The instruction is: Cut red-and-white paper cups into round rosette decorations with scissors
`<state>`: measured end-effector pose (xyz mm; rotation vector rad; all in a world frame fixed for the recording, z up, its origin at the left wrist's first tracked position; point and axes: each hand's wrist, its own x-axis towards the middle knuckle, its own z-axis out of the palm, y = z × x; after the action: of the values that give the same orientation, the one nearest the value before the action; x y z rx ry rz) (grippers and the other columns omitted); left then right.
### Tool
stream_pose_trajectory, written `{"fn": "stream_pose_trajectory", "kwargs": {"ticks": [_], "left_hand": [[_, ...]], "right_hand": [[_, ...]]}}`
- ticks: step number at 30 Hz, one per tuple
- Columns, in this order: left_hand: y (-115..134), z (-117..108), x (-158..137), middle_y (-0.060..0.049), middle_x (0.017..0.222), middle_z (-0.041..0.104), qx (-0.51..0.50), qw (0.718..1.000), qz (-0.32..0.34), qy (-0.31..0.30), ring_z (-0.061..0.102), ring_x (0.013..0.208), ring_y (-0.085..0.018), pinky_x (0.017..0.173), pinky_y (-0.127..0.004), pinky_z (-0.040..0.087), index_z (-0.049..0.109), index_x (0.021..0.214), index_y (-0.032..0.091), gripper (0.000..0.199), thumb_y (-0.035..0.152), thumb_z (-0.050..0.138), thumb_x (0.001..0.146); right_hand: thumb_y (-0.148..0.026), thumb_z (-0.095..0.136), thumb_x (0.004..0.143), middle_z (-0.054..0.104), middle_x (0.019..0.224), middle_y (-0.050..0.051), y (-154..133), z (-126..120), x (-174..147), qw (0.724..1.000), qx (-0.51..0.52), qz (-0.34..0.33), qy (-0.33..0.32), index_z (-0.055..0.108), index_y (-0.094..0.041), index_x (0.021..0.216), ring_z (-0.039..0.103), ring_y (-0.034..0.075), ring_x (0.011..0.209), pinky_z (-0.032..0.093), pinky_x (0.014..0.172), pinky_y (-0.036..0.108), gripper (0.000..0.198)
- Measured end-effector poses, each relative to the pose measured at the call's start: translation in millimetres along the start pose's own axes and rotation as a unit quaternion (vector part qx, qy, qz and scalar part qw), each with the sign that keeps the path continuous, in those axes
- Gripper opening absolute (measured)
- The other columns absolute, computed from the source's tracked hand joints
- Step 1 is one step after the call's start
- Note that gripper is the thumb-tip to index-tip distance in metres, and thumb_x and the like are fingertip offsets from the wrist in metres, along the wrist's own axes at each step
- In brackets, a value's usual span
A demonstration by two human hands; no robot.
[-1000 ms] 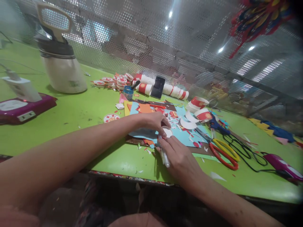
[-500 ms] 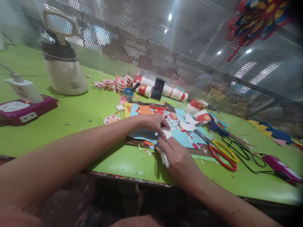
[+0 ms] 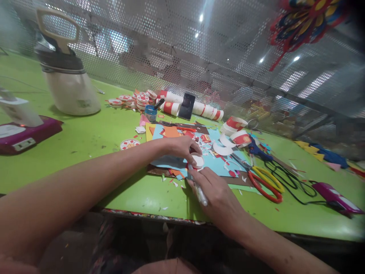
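My left hand (image 3: 184,147) reaches in from the left and holds a small white disc (image 3: 198,161) between its fingers. Some red shows at the disc's edge. A whitish, clear-barrelled pen (image 3: 201,195) is gripped in my right hand (image 3: 218,196), its tip end close to the disc and partly hidden by my fingers. Both hands are over a light blue paper sheet (image 3: 168,161) strewn with paper scraps. Near my left forearm lies a round piece with a red pattern (image 3: 129,144).
Scissors with red and yellow handles (image 3: 266,186) and a blue glue gun (image 3: 258,150) lie to the right. Behind are cut paper cups (image 3: 234,125), a phone (image 3: 187,106) and a blue jar (image 3: 151,113). A spray bottle (image 3: 70,87) and purple power strip (image 3: 31,135) stand left.
The view has shifted slightly, so the table things appear a little further left. Both hands stay together at the disc; red now shows along its edge. The pen's angle has changed slightly.
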<state>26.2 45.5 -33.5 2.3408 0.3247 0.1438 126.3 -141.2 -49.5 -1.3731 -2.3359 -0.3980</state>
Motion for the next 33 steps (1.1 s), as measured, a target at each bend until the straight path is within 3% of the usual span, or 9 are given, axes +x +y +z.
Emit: {"fn": "stream_pose_trajectory", "kwargs": {"ticks": [11,22,33], "left_hand": [[-3,1,1,-0.005,0.095,0.071,-0.003,1.0,0.011,-0.003,0.061,0.083,-0.019,0.073,-0.027,0.044,0.07,0.107,0.015,0.047,0.031,0.076,0.063],[1,2,1,-0.01,0.106,0.069,0.0,1.0,-0.018,0.003,0.061,0.091,-0.021,0.08,-0.029,0.044,0.068,0.109,0.013,0.054,0.035,0.078,0.061],[2,1,0,-0.009,0.106,0.069,0.011,1.0,-0.013,0.003,0.059,0.089,-0.021,0.079,-0.031,0.043,0.069,0.106,0.015,0.05,0.038,0.077,0.063]], "right_hand": [[-0.013,0.045,0.095,0.065,0.087,0.017,0,-11,-12,0.999,0.027,0.024,-0.004,0.061,-0.001,0.113,0.058,0.027,0.079,0.054,0.065,0.044,0.027],[-0.016,0.042,0.097,0.069,0.09,0.014,10,-19,-23,0.998,0.042,0.031,0.028,0.059,-0.006,0.111,0.06,0.025,0.084,0.055,0.071,0.04,0.024],[-0.016,0.045,0.096,0.067,0.086,0.01,22,-27,-26,0.992,0.112,0.049,0.02,0.06,-0.01,0.109,0.058,0.021,0.076,0.05,0.066,0.034,0.021]]}}
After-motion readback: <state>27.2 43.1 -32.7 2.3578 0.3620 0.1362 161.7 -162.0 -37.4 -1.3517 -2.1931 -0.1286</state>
